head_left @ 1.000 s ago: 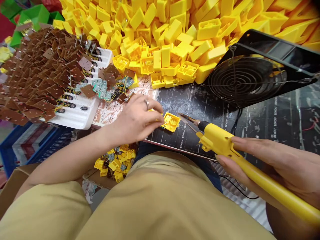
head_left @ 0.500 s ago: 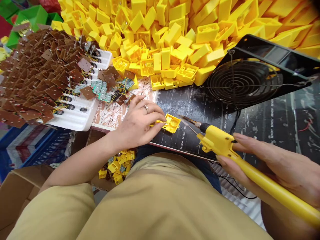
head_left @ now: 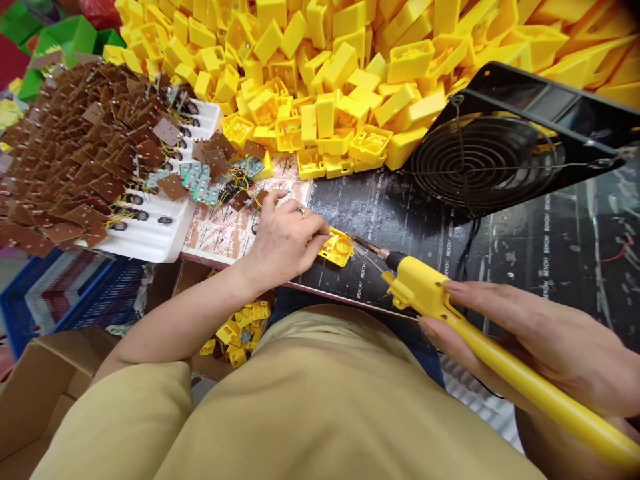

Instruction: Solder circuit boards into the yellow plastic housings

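Observation:
An open yellow plastic case [head_left: 340, 251] lies on the dark bench with its hollow side up, a round speaker grille and small fittings inside it. My left hand [head_left: 286, 239], a ring on one finger, is closed in a pinch over the case's left end. What sits between those fingertips is hidden. My right hand [head_left: 540, 340] grips a yellow soldering gun [head_left: 425, 287] with a thin solder guide beside its metal tip. That tip points left and reaches the right edge of the case; whether it touches, I cannot tell.
A heap of yellow cases [head_left: 320, 80] covers the back. Brown circuit boards [head_left: 85, 153] pile up at left, by a white foam tray [head_left: 165, 240]. A black fan [head_left: 470, 160] stands back right. Below the bench edge, a carton holds yellow cases [head_left: 243, 330].
The soldering gun has moved slightly left, its tip now at the case's right edge. My left fingers have drawn back a little toward the case's left end, baring more of it.

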Tool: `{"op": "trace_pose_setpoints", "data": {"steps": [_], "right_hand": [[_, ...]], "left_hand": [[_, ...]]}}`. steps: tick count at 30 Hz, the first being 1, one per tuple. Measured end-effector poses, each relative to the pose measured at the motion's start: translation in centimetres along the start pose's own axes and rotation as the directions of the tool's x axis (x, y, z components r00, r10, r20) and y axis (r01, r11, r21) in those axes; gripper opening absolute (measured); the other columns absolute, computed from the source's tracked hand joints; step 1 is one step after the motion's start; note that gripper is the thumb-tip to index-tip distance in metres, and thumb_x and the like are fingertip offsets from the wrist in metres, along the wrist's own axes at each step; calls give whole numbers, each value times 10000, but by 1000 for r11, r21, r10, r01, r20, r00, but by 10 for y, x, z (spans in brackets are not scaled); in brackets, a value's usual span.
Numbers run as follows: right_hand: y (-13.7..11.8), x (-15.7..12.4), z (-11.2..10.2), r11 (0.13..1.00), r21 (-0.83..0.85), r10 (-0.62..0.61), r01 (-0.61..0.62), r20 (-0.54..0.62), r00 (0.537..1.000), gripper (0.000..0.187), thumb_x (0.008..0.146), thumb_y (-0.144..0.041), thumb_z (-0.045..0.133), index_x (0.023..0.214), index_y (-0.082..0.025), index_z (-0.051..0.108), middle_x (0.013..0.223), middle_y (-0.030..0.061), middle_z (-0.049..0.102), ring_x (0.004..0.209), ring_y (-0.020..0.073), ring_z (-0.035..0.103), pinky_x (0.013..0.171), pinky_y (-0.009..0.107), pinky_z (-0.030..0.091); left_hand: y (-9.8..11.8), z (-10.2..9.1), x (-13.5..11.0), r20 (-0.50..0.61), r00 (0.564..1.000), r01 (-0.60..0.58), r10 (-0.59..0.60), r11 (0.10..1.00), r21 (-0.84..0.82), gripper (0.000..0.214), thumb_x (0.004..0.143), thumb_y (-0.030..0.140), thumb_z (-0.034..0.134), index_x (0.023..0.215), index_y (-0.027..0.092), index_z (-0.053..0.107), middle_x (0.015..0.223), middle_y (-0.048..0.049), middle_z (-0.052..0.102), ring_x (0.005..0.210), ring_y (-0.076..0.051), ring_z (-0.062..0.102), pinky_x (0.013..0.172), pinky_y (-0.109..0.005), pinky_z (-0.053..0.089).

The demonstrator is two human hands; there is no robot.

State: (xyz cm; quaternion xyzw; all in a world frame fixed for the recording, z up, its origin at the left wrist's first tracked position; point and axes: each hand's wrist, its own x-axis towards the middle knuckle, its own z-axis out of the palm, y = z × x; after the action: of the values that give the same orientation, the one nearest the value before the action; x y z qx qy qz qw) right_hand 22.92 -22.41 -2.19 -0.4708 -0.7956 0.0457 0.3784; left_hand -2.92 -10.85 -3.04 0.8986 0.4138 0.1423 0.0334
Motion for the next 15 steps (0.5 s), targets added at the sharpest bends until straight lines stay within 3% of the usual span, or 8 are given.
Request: {"op": "trace_pose_setpoints", "data": {"steps": [4, 7, 13, 15], "right_hand": [[-3, 11, 4, 992, 70, -99, 102, -38, 994, 347, 753, -89, 786, 1046, -146, 608, 825, 19, 702, 747, 132, 689, 709, 206, 586], [-2, 13, 7, 984, 64, -165, 164, 14, 986, 328, 723, -73, 811, 956, -136, 589, 828, 16, 687, 767, 102, 672, 745, 192, 584], [-11, 20, 7, 980, 83, -186, 179, 72, 980, 252, 772, -100, 774, 955, -159, 610, 863, 15, 687, 758, 121, 668, 757, 261, 608], [-15, 24, 3, 988, 87, -133, 124, 100, 986, 190, 803, -106, 744, 922, -179, 616, 847, 11, 688, 751, 131, 675, 766, 275, 608]], "left_hand": [[1, 0, -2, 17, 999, -32, 32, 999, 20, 172, 893, 234, 555, 796, 180, 686, 738, -30, 708, 816, -210, 636, 991, -508, 390], [1, -1, -2, 21, 999, -44, 43, 999, 24, 162, 895, 227, 556, 806, 178, 682, 759, -36, 716, 829, -217, 643, 990, -510, 395], [1, 1, -2, 13, 998, -57, 57, 997, 47, 183, 897, 218, 534, 801, 181, 685, 759, -45, 713, 845, -225, 634, 977, -508, 397], [0, 1, -2, 21, 997, -69, 68, 997, 44, 183, 896, 220, 535, 806, 182, 689, 763, -43, 712, 855, -226, 632, 987, -506, 391]]}}
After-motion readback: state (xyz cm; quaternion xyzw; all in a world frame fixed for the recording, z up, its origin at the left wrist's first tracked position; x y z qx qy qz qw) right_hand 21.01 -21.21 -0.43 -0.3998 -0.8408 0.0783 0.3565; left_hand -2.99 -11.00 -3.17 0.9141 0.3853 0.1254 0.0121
